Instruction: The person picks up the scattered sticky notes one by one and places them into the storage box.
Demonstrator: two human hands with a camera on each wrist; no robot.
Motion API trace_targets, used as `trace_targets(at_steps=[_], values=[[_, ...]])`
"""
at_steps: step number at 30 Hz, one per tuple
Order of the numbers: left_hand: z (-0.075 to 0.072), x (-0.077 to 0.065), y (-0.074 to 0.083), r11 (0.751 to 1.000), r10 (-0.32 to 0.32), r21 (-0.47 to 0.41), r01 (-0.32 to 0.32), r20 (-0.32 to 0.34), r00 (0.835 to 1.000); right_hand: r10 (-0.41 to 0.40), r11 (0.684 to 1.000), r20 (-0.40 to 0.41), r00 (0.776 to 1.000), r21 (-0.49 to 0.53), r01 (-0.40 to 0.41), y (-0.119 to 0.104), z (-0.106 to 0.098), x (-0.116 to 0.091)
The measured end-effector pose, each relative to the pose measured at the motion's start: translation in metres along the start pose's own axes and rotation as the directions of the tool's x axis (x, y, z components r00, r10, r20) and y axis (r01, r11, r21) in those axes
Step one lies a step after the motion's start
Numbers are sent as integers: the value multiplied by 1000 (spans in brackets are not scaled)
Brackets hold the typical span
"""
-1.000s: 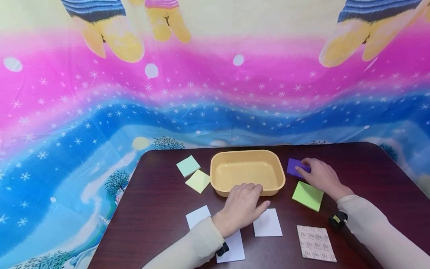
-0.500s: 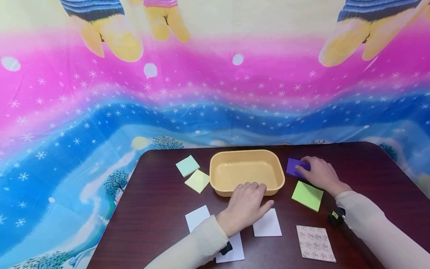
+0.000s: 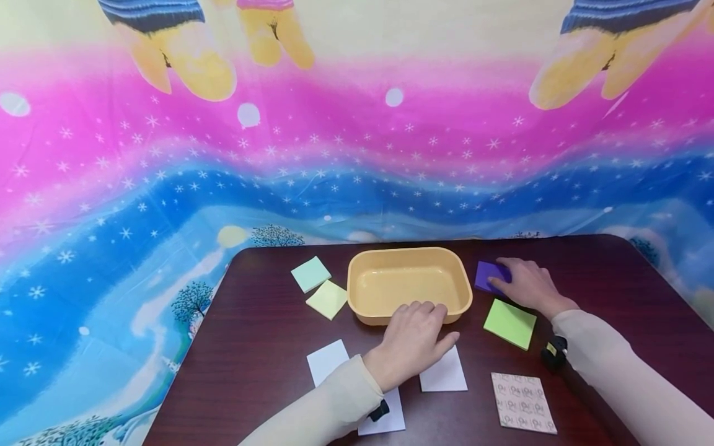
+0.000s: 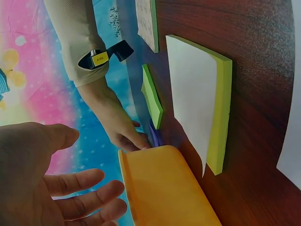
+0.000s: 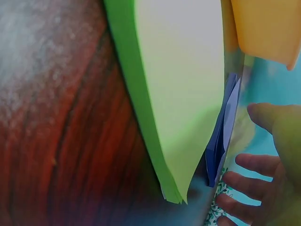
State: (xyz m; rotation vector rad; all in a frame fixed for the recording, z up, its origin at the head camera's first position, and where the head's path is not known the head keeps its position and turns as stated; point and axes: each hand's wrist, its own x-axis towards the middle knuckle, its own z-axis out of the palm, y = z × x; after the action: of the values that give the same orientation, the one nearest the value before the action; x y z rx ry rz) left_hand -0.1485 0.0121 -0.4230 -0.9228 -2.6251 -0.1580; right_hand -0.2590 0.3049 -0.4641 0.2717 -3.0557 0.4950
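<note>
My left hand (image 3: 411, 339) is over the near rim of a yellow plastic basin (image 3: 409, 284), its fingers relaxed and holding nothing. In the left wrist view the fingertips are close to the basin wall (image 4: 164, 183); I cannot tell whether they touch it. At the basin's right lies a purple sticky-note pad (image 3: 486, 276). The right hand (image 3: 530, 286) is above that pad's right side, partly covering it. Seen from the right wrist, its fingers are spread loosely with nothing between them. Nearer me lies a lime green sticky-note pad (image 3: 510, 324).
Mint (image 3: 310, 274) and pale yellow (image 3: 326, 300) pads lie left of the basin. Nearer are a white-topped pad (image 3: 444, 373), two white pieces partly under the left forearm, and a patterned pink pad (image 3: 523, 402). A printed cloth (image 3: 357, 155) hangs behind the dark table (image 3: 251, 347).
My left hand has drifted a little to the right along the basin's near rim. The right hand has shifted slightly left over the purple pad. The pads and basin stay in place.
</note>
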Motion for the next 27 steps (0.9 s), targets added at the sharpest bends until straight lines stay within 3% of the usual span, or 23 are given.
trace_targets(at_steps=[12, 27], values=[[2, 9, 6, 1000, 8, 19, -8, 26, 1000, 23, 999, 91, 996, -33, -20, 1, 3, -1], [5, 8, 7, 1000, -12, 27, 10, 46, 999, 53, 998, 49, 997, -47, -51, -1, 3, 2]])
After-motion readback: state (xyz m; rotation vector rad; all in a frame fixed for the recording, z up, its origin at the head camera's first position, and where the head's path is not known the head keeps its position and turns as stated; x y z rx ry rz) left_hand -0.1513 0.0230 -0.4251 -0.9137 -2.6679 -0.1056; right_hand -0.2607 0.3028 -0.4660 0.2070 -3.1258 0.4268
